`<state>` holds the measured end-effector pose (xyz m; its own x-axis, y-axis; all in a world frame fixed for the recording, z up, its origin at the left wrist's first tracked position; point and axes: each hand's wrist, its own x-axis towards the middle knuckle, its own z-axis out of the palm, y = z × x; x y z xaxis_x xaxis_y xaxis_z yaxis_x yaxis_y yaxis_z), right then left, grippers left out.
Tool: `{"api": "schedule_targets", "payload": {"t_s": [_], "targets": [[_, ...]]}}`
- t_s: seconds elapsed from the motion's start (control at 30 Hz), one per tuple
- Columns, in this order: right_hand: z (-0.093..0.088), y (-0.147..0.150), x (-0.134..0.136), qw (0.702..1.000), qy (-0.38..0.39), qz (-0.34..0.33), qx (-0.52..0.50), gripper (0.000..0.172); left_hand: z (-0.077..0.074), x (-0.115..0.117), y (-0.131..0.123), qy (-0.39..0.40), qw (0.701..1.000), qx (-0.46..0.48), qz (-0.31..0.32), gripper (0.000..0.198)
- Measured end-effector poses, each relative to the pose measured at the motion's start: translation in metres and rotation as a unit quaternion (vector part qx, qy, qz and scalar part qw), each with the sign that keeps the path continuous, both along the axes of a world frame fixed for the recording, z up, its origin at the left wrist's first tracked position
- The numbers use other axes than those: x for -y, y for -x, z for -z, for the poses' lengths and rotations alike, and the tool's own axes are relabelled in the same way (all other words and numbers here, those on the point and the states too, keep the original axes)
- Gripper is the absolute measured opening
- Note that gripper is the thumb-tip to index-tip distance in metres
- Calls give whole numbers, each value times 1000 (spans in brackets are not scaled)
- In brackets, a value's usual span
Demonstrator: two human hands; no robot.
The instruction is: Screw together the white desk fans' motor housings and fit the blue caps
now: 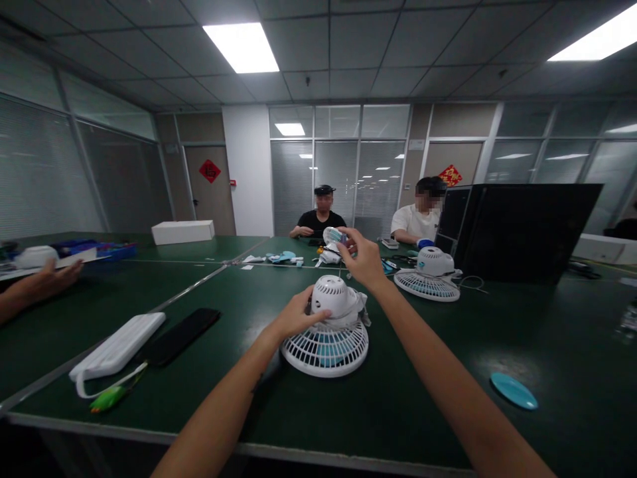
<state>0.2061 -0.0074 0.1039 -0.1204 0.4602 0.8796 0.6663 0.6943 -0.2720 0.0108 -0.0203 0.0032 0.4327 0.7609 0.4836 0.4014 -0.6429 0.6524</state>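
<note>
A white fan (326,355) lies face down on the green table in front of me, its round motor housing (330,292) on top and pale blue blades showing through the grille. My left hand (297,315) is closed around the left side of that housing, thumb across its front. Above the housing, my right hand (362,257) pinches the handle of a screwdriver (343,240), whose thin shaft points down toward the housing. Whether its tip touches a screw cannot be made out. Crumpled whitish wrapping (361,307) hangs at the housing's right side.
A blue oval disc (514,390) lies at right. Left are a white power bank (119,345) and a black phone (185,335). A second fan (428,282) and a large black case (527,232) stand beyond. Two people sit opposite; another person's hand (54,282) shows at left.
</note>
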Motion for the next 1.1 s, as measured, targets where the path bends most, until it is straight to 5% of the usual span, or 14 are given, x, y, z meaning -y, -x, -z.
{"api": "schedule_targets", "payload": {"t_s": [0.17, 1.1], "targets": [[2, -1, -1, 997, 23, -67, -21, 35, 1, 0, -1, 4, 1000, -1, -2, 69], [6, -5, -1, 999, 24, -41, -15, 40, -1, 1, 0, 10, 1000, -9, -3, 68]]}}
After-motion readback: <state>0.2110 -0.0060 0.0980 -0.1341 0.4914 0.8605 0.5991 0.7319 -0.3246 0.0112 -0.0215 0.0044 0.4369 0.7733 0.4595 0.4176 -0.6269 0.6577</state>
